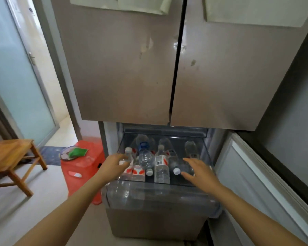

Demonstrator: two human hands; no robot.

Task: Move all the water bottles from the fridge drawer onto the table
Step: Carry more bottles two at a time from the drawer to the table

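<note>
The fridge drawer stands pulled out below the two shut upper doors, and all the water bottles in view lie inside it, packed side by side. At the far left lies a white-capped bottle with a red-and-white label, its cap toward the back. Beside it is a clear blue-capped bottle resting on top of others, then a bottle with a white barcode label. Further right is a bottle whose white cap faces the front, and one more bottle lies at the back right. The left hand reaches into the drawer's left side, its fingers against the white-capped bottle. Motion blur hides whether they are closed round it, so I cannot tell if it is held. The right hand hovers over the right side with fingers spread wide and straight, just above the front-facing bottle and holding nothing. The wooden worktop stands well apart on the left, on the floor near a frosted glass door. Between it and the fridge is a red plastic stool carrying a dish with something green on it.
</note>
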